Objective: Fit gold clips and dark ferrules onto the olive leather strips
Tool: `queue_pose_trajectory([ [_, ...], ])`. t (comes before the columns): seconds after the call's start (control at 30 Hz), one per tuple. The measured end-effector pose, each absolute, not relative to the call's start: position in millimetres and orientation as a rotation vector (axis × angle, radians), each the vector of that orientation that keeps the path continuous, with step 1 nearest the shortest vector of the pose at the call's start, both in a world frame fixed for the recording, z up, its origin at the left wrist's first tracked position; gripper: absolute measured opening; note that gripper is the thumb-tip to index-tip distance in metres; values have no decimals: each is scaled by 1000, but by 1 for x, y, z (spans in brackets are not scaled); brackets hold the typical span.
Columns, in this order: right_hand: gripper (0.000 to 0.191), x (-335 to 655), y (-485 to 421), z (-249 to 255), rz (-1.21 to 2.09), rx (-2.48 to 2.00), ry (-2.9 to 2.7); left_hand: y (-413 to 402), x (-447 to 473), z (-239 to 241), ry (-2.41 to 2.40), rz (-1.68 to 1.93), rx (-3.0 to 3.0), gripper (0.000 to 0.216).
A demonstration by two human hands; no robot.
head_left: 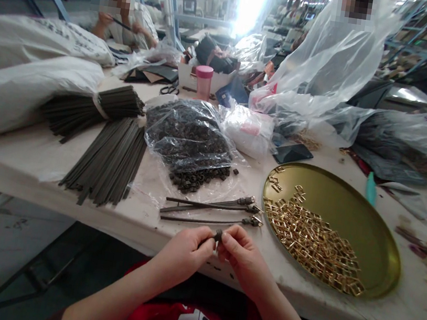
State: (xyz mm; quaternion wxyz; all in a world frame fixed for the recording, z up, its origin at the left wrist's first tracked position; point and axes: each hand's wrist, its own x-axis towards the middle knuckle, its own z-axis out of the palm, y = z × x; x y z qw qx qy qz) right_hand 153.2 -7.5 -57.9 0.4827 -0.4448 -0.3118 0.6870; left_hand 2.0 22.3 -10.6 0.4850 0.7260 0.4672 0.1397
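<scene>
At the front edge of the table, my left hand (190, 247) is closed around a dark strap (207, 239), most of it hidden by the fingers. My right hand (239, 251) pinches a small dark loop (218, 235) at the strap's end, close against the left fingertips. Just beyond both hands lie several dark straps (207, 204) with loops and gold buckles on their right ends. To the right, a round gold tray (378, 231) holds a heap of gold buckles (316, 243).
A clear plastic bag (189, 130) of small dark loops spills onto the table. Left of it lie loose dark strips (110, 161) and a tied bundle (94, 106). A phone (293, 153), a pink-lidded jar (203, 82) and scissors (170, 89) stand farther back. Two people work across the table.
</scene>
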Motion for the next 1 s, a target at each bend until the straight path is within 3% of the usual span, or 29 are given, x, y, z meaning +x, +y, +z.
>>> queue_pose_trajectory([
  [0.2,25,158,-10,-54,1739,-1142,-884,20,2,-11,1090,261,1733,24],
  [0.5,21,171,-9,-47,1497,-1179,-831,17,-5,5,1075,84,1612,25],
  [0.73,29,142,-18,-56,1528,-1112,-793,15,4,-14,1068,208,1506,26],
  [1.0,23,183,4,-44,1147,-1387,-1600,32,14,-37,983,473,1336,41],
])
